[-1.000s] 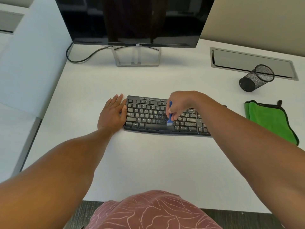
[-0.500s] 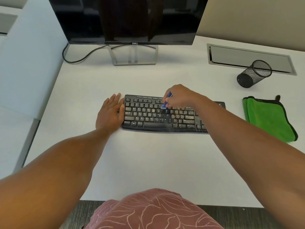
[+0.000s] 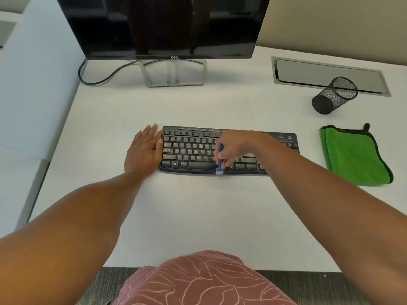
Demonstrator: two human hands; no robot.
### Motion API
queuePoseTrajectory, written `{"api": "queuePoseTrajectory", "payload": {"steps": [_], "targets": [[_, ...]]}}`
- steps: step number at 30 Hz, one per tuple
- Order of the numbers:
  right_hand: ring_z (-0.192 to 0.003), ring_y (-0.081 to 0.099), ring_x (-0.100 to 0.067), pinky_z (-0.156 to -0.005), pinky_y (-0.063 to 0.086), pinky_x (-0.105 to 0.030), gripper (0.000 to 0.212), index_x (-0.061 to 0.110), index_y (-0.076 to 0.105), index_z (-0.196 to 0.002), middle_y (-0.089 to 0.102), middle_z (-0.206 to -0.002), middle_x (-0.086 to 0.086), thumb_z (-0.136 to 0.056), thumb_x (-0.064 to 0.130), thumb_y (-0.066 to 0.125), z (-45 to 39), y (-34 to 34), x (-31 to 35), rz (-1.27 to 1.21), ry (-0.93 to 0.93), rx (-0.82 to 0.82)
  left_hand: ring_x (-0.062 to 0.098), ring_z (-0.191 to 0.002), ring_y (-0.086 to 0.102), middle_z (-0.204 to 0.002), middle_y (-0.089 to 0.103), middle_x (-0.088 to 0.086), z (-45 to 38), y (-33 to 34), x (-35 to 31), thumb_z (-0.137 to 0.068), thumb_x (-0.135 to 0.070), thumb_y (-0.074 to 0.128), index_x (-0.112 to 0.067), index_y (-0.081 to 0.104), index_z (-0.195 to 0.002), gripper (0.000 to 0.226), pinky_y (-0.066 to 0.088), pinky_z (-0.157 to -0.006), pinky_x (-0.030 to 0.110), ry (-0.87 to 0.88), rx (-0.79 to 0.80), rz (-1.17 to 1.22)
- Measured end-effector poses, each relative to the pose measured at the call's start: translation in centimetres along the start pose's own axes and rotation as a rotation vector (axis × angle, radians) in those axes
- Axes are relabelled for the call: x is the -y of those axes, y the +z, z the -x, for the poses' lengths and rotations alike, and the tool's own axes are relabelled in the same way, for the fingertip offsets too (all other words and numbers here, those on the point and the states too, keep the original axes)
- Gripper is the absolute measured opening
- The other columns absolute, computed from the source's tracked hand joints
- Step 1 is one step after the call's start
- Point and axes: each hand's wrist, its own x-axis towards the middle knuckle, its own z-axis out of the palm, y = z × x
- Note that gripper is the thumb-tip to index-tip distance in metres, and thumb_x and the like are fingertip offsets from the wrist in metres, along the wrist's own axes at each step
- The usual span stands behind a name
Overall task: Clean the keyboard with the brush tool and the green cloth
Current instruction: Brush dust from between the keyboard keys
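A black keyboard [image 3: 189,150] lies across the middle of the white desk [image 3: 198,216], with pale crumbs scattered over its right half. My right hand [image 3: 234,148] grips a small blue brush [image 3: 219,160] above the keys, its bristle end down at the keyboard's front edge near the space bar. My left hand [image 3: 144,150] lies flat on the desk, fingers straight, pressed against the keyboard's left end. A folded green cloth [image 3: 354,155] with black trim lies to the right of the keyboard, untouched.
A dark monitor [image 3: 163,27] on a silver stand [image 3: 174,73] is behind the keyboard, with a black cable [image 3: 97,79] at its left. A black mesh pen cup [image 3: 334,95] lies tipped over at the back right beside a metal cable hatch [image 3: 326,73].
My right hand has swept the brush from the upper key rows down to the keyboard's front edge. The left hand has stayed against the keyboard's left end.
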Motion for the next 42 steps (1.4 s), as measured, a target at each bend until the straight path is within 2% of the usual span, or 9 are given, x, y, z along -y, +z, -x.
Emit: {"api": "queuePoseTrajectory", "payload": {"steps": [5,10,16,21,27,32,35,38,42], "targets": [[-0.091,0.071,-0.019,-0.075,0.056,-0.037,0.016,0.013,0.072,-0.091,0.072,-0.091,-0.002,-0.094,0.011,0.057,-0.4,0.1,-0.6,-0.159,-0.024,-0.238,0.014,-0.154,0.019,-0.163,0.031,-0.003,0.0,0.0,0.1,-0.102,-0.045,0.013,-0.023,0.040,-0.155,0.062,0.008,-0.126,0.031,-0.003,0.002,-0.007],[-0.083,0.073,-0.009,-0.082,0.058,-0.029,0.017,0.006,0.073,-0.095,0.076,-0.091,-0.004,-0.094,0.009,0.056,0.2,0.5,-0.2,-0.152,-0.024,0.007,0.014,-0.153,0.020,-0.163,0.033,-0.002,0.0,0.0,0.0,-0.103,-0.043,0.015,-0.024,0.041,-0.154,0.061,0.009,-0.126,0.032,0.000,-0.004,-0.001],[-0.074,0.061,-0.007,-0.054,0.043,-0.019,0.018,0.007,0.069,-0.101,0.065,-0.101,-0.002,-0.097,0.009,0.051,0.0,-0.9,-1.3,-0.120,0.008,-0.418,0.014,-0.153,0.020,-0.163,0.032,-0.002,0.0,-0.1,-0.1,-0.102,-0.043,0.016,-0.024,0.041,-0.154,0.061,0.009,-0.126,0.032,-0.002,-0.010,0.011],[-0.084,0.073,-0.016,-0.080,0.059,-0.030,0.016,0.000,0.072,-0.100,0.075,-0.094,-0.009,-0.089,0.008,0.062,0.8,-1.1,-1.6,-0.045,0.142,0.027,0.013,-0.153,0.020,-0.163,0.032,-0.004,0.1,0.0,-0.2,-0.103,-0.041,0.019,-0.025,0.043,-0.153,0.058,0.008,-0.126,0.029,-0.016,-0.011,0.017],[-0.066,0.058,-0.003,-0.048,0.041,-0.012,0.016,0.006,0.069,-0.099,0.062,-0.089,0.004,-0.095,0.007,0.054,0.6,-1.7,-1.8,-0.186,0.015,-0.426,0.012,-0.153,0.019,-0.163,0.032,-0.005,0.1,0.0,-0.1,-0.104,-0.041,0.019,-0.026,0.042,-0.153,0.057,0.007,-0.125,0.028,-0.015,-0.013,0.013],[-0.092,0.072,-0.017,-0.082,0.057,-0.032,0.015,0.003,0.073,-0.099,0.075,-0.095,-0.004,-0.092,0.008,0.060,0.9,-1.2,-1.6,0.033,0.069,-0.002,0.013,-0.153,0.020,-0.163,0.032,-0.004,0.1,0.0,0.0,-0.104,-0.040,0.020,-0.026,0.042,-0.153,0.056,0.007,-0.125,0.028,-0.011,-0.016,0.008],[-0.094,0.071,-0.015,-0.088,0.056,-0.038,0.013,0.008,0.073,-0.095,0.072,-0.090,0.000,-0.090,0.006,0.061,0.8,-1.5,-1.6,0.001,0.029,-0.125,0.013,-0.153,0.020,-0.163,0.033,-0.004,0.1,0.0,0.0,-0.104,-0.040,0.020,-0.026,0.043,-0.153,0.056,0.008,-0.125,0.029,-0.007,-0.017,0.007],[-0.079,0.066,-0.010,-0.068,0.054,-0.028,0.016,0.011,0.069,-0.094,0.067,-0.086,0.003,-0.093,0.007,0.054,0.7,-1.1,-1.7,-0.133,0.029,-0.311,0.014,-0.153,0.020,-0.163,0.033,-0.003,0.0,0.0,0.1,-0.104,-0.041,0.020,-0.026,0.043,-0.153,0.056,0.008,-0.125,0.029,-0.003,-0.015,0.007],[-0.086,0.071,-0.011,-0.082,0.057,-0.031,0.015,0.007,0.073,-0.096,0.075,-0.092,-0.001,-0.092,0.010,0.060,1.0,-0.3,-1.3,0.084,0.025,-0.013,0.013,-0.153,0.020,-0.163,0.033,-0.004,0.1,0.0,0.1,-0.105,-0.040,0.020,-0.026,0.043,-0.153,0.056,0.008,-0.125,0.029,-0.005,-0.016,0.006]]}}
